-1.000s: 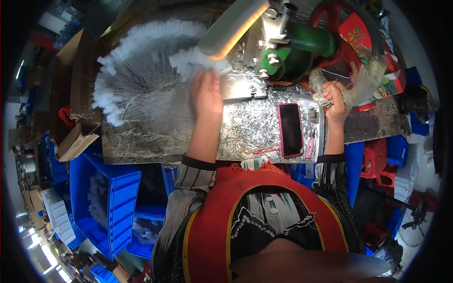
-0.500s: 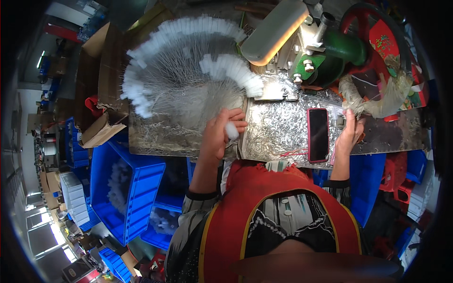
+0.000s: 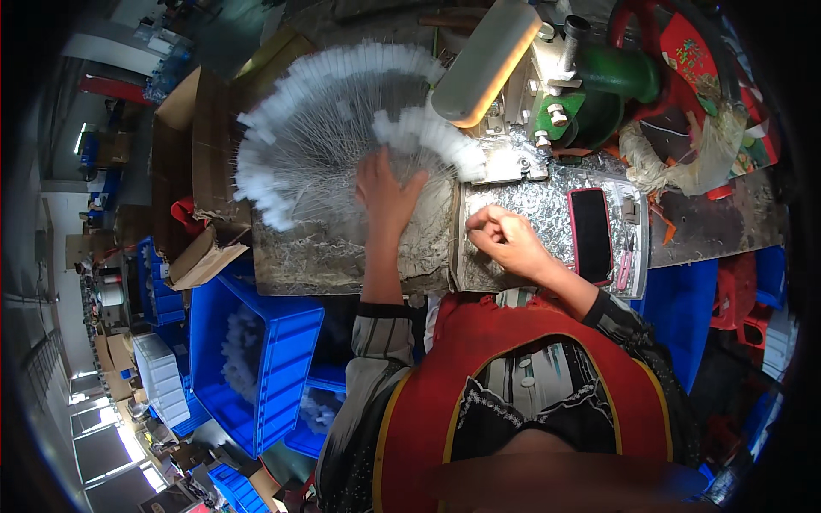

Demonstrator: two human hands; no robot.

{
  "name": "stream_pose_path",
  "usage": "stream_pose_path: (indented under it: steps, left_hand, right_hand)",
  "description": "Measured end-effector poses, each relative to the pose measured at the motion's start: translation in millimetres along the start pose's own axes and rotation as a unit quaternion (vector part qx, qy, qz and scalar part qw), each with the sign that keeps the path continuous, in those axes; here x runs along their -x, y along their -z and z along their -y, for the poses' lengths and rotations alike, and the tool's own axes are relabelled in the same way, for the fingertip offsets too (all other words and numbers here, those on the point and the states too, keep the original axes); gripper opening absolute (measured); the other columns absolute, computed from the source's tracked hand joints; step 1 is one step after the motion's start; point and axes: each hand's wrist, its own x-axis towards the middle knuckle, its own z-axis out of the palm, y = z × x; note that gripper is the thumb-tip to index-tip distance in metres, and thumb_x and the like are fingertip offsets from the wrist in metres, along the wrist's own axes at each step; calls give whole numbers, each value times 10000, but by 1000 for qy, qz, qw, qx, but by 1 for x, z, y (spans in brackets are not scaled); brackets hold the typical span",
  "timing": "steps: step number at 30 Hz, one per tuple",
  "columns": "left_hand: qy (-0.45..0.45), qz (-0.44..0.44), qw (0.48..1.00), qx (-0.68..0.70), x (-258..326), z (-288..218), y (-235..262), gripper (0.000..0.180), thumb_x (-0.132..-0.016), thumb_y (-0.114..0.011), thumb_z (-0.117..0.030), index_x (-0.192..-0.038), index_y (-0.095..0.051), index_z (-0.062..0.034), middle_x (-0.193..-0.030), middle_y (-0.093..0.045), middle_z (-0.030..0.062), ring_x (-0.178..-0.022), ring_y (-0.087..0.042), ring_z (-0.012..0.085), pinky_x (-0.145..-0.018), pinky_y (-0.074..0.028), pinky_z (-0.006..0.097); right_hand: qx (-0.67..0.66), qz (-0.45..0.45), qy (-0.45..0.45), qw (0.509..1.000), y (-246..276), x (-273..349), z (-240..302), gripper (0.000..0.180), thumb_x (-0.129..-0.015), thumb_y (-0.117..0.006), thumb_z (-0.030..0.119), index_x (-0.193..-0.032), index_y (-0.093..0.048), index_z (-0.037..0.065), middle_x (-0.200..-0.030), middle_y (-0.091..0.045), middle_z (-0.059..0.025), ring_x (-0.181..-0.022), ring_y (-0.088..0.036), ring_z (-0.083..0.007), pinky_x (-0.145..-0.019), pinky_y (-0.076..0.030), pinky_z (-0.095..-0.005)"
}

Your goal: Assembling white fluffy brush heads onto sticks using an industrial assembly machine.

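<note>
Both hands have moved since half a second ago: the left hand [image 3: 389, 195] has gone farther from the body, onto the thin stems of a white-tipped bundle [image 3: 299, 141], and the right hand [image 3: 506, 241] has crossed from beyond the phone [image 3: 590, 235] to its left side. The left thumb stands apart from the fingers; whether they pinch any stems cannot be told. The right thumb and forefinger are drawn close together; whether anything is between them is unclear.

Bare board lies between the left hand and the near edge of the worktable [image 3: 316, 265]. The right hand has open space between the phone and the left edge of a shiny metal sheet [image 3: 522, 201] strewn with scraps.

The worn tabletop stands in a cluttered workshop, with a green machine [image 3: 616, 73] at far right and a blue bin [image 3: 291, 368] below the left front edge.

The bundle lies at far left, fanned out, stems converging near the left hand, white tips pointing outward, leftward and away from the person.
</note>
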Motion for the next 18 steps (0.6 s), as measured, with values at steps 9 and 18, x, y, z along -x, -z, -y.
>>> stream_pose_path:
  steps: [9,18]
  left_hand:
    - [99,230,933,258,4,-25,10,604,-767,-551,-394,-1239,-386,-54,-1089,-525,174,-1048,-469,338,-918,-256,494]
    - [-36,-79,993,-73,-24,-11,-13,337,-752,-547,-204,-1059,-559,-64,-1106,-499,121,-1077,-369,311,-877,-275,474]
  right_hand:
    - [-107,30,-62,992,-27,-48,2,295,-797,-495,199,-794,-554,-91,-608,-586,-124,-533,-574,-156,-499,-462,-281]
    - [-69,66,-115,989,-42,-62,1,240,-822,-471,145,-767,-555,-73,-608,-598,-111,-481,-548,-138,-463,-446,-265]
